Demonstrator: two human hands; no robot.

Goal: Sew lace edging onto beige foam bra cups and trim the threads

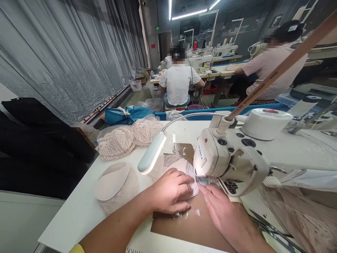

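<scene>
My left hand point(170, 190) lies curled over a pale lace cup piece point(193, 188) on the table, its fingers pressing the lace down just left of the sewing machine's needle area. My right hand point(220, 208) rests flat beside it, fingertips on the lace's edge under the head of the white sewing machine point(223, 158). A brown sheet point(189, 225) lies under both hands. The needle itself is hidden by the machine head.
A white gooseneck lamp point(152, 153) hangs over the table. Stacked foam cups point(113, 182) and a pile of lace cups point(129, 138) sit to the left. Scissors point(268, 226) lie at right. Two people sit at machines further back. Black cloth point(39, 133) lies far left.
</scene>
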